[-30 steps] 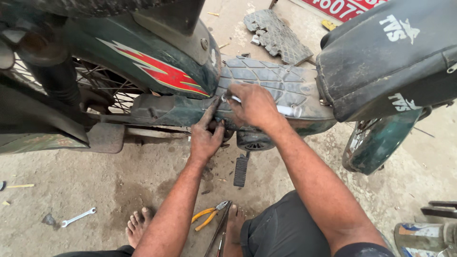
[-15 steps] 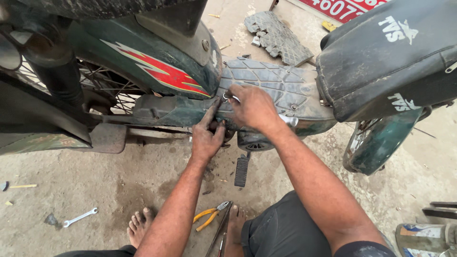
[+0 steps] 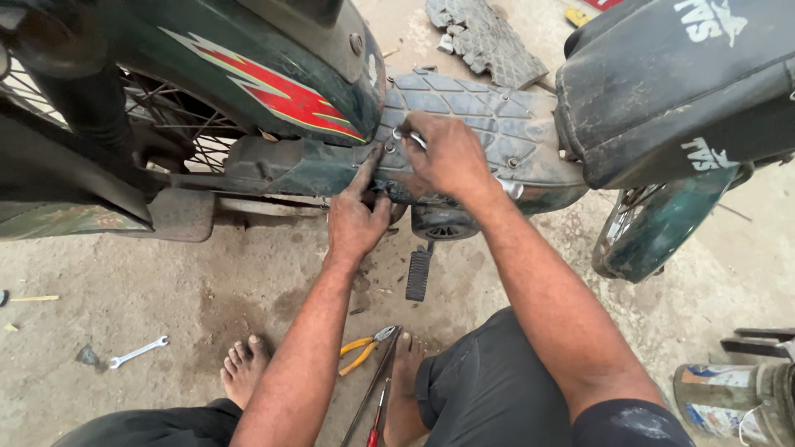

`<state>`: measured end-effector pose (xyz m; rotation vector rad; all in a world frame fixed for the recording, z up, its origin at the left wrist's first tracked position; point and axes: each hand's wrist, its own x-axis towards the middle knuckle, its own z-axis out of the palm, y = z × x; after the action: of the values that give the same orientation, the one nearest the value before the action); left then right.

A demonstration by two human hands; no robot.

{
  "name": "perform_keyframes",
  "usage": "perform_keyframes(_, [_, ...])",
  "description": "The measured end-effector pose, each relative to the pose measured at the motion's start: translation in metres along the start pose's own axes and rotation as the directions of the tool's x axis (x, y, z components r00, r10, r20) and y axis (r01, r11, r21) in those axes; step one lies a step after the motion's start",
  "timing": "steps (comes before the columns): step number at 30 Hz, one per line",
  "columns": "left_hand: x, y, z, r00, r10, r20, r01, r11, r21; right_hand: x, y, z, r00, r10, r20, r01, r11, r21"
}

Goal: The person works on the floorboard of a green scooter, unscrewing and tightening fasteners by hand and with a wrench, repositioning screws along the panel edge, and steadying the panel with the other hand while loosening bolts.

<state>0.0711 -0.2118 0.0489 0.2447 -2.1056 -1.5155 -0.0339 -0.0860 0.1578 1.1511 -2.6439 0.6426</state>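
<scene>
A dark green moped with a red flash on its leg shield (image 3: 273, 83) stands in front of me. Its ribbed rubber floor mat (image 3: 489, 124) covers the footboard. My right hand (image 3: 447, 153) rests on the mat and grips a small metal tool (image 3: 410, 136) at the mat's left edge. My left hand (image 3: 358, 211) presses against the side edge of the footboard just below, index finger pointing up at the same spot. The tool's tip is hidden by my fingers.
A black seat (image 3: 671, 91) overhangs on the right. A foot peg (image 3: 418, 273) hangs under the footboard. On the concrete lie yellow-handled pliers (image 3: 364, 348), a screwdriver (image 3: 377, 410), a spanner (image 3: 137, 352) and a loose mat piece (image 3: 484, 37). A can (image 3: 729, 397) stands bottom right.
Both hands stay at the same spot on the footboard edge; the fingers of my right hand shift slightly around the tool. The view has barely moved.
</scene>
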Motion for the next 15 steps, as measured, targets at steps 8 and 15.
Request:
perform_keyframes(8, [-0.002, 0.004, -0.003, 0.997, -0.070, 0.044, 0.069, 0.997, 0.021, 0.007, -0.004, 0.010, 0.997, -0.039, 0.066, 0.044, 0.996, -0.079])
perform_keyframes(15, [-0.001, 0.007, -0.009, 0.994, -0.060, 0.092, 0.064, 0.997, -0.050, -0.004, -0.009, 0.003, 0.998, 0.053, 0.034, -0.054, 0.998, 0.020])
